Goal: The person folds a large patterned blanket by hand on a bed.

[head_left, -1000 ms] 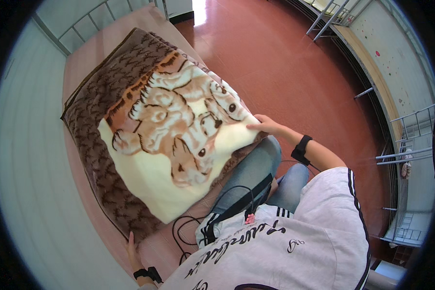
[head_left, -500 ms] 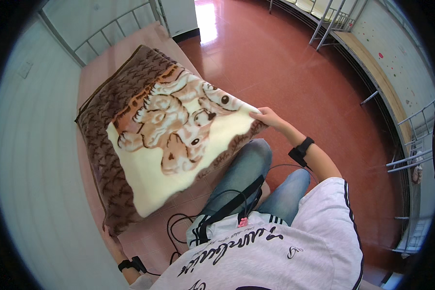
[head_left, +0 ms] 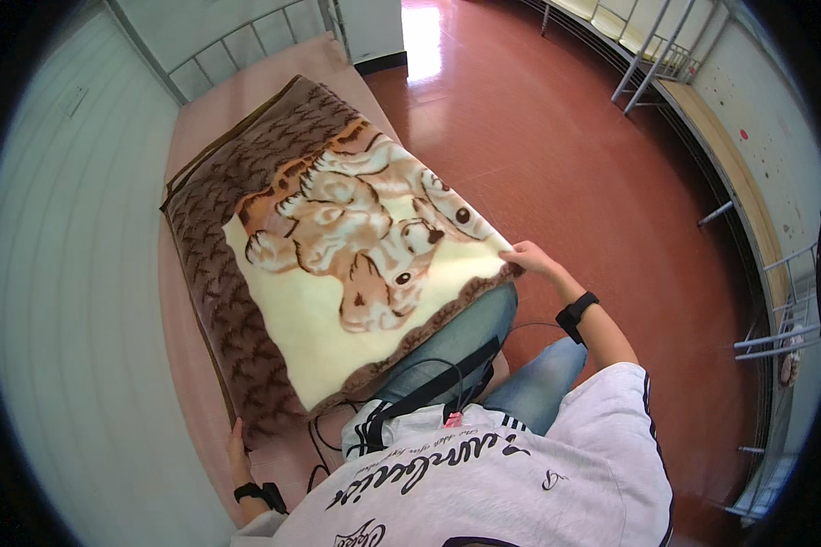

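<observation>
A fleece blanket [head_left: 328,246], brown with a cream panel and a printed animal picture, is spread folded over the bed's pink sheet [head_left: 187,365]. Its near right corner is pinched in my right hand [head_left: 534,258], fingers closed on the brown border. At the near left corner, my left hand [head_left: 237,456] grips the edge beside the wall; its fingers are partly hidden by the blanket. The near border hangs over my jeans-clad thigh [head_left: 470,324]. Both wrists carry black straps.
A metal bed rail [head_left: 246,46] stands at the far end. The white wall [head_left: 73,273] runs along the left. Red tiled floor [head_left: 556,164] lies to the right, with metal bunk frames [head_left: 734,173] beyond. A black cable [head_left: 317,447] loops near my lap.
The blanket's near edge has come down and toward me, now covering more of my thigh. My right hand has lowered with its corner. The view has shifted slightly.
</observation>
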`<state>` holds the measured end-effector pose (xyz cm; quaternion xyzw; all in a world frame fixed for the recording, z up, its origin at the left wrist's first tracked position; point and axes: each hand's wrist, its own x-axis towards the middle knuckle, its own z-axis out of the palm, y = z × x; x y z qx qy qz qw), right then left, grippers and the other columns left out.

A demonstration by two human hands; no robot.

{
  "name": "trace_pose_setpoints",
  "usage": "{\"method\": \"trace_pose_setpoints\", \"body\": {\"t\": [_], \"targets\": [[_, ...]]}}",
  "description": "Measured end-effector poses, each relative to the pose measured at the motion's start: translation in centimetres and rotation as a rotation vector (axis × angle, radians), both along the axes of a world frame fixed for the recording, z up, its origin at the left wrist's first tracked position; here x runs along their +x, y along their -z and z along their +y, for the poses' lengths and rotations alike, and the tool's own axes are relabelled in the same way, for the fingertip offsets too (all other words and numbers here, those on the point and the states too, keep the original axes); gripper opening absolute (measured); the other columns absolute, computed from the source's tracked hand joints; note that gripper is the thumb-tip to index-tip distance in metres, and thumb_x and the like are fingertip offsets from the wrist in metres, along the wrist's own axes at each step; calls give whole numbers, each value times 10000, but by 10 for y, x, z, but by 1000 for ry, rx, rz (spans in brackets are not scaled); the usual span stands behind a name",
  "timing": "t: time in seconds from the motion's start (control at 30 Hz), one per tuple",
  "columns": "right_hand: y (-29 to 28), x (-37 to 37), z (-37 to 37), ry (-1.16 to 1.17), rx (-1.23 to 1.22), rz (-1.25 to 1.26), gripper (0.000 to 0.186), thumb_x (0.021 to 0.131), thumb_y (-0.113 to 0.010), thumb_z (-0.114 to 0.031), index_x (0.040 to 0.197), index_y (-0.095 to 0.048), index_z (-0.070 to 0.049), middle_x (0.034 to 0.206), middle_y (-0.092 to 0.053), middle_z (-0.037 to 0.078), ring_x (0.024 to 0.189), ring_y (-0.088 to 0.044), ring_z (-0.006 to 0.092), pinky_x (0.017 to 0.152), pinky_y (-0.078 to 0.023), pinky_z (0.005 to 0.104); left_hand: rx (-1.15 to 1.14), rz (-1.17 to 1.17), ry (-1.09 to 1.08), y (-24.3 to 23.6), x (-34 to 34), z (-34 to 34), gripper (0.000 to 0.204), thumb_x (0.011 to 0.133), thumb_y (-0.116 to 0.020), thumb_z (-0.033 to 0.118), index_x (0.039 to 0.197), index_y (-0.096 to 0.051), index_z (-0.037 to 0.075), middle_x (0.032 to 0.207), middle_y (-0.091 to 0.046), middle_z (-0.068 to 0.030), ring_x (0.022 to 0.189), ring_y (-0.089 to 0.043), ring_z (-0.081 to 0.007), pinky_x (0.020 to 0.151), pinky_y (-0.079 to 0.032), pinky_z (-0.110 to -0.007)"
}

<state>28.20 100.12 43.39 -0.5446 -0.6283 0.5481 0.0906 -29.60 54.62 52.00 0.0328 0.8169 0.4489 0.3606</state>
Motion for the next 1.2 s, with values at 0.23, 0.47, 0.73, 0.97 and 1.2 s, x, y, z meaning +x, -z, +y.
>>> {"method": "trace_pose_setpoints", "body": {"t": [0.23, 0.47, 0.73, 0.97, 1.2], "targets": [[-25, -26, 37, -114, 30, -127, 436, 768, -620, -398, 906, -624, 16, 816, -612, 72, 720, -574, 164, 623, -450, 304, 97, -58, 10, -21, -5, -11, 613, 839, -566, 407, 1234, -421, -38, 1221, -476, -135, 1122, -447, -259, 934, -371, -370], [14, -52, 50, 95, 74, -185, 523, 760, -611, -442, 973, -605, 36, 897, -625, 130, 815, -601, 223, 707, -463, 347, -240, -50, 129, 3, 0, -2, 567, 847, -548, 390, 1211, -441, -30, 1200, -491, -143, 1070, -483, -266, 877, -416, -378], [15, -47, 27, 206, -300, 152, 536, 772, -630, -398, 1044, -565, 59, 963, -610, 134, 821, -610, 194, 691, -486, 322, -10, -342, -47, 16, 2, 13, 552, 744, -693, 275, 1172, -495, -12, 1173, -510, -127, 1044, -494, -252, 894, -399, -346], [-82, -43, 32, -30, -14, 80, 388, 771, -623, -309, 983, -615, 15, 871, -628, 81, 735, -598, 165, 644, -478, 310, 244, -97, -71, -117, -21, 47, 523, 768, -657, 236, 1181, -486, -35, 1183, -507, -130, 1055, -484, -264, 927, -383, -350], [-179, -26, -11, -659, 279, -244, 481, 738, -571, -455, 779, -641, 19, 685, -611, 189, 650, -603, 308, 599, -471, 391, -315, 320, 127, -186, -53, 19, 417, 718, -656, 167, 1034, -541, -81, 959, -596, -179, 863, -573, -289, 734, -456, -371]]}}
